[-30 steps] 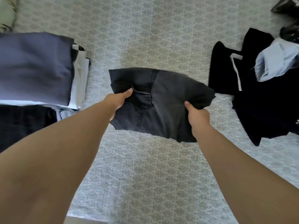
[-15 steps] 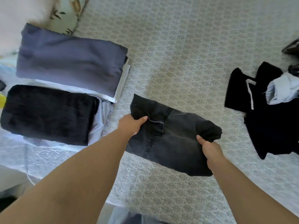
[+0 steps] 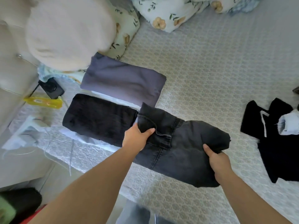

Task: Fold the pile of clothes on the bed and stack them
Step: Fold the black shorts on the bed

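Hands are gripping the folded dark jeans point(image 3: 179, 147) (left hand point(image 3: 136, 138) pinching the waistband end, right hand point(image 3: 217, 160) pinching the other) above the bed point(image 3: 210, 75), beside the folded black garment point(image 3: 100, 118).

Both bare arms reach forward, left hand point(image 3: 136, 137) and right hand point(image 3: 217, 160) gripping (thumbs on top).

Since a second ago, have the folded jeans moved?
Yes. The folded jeans have moved left across the bed, now overlapping the black folded stack.
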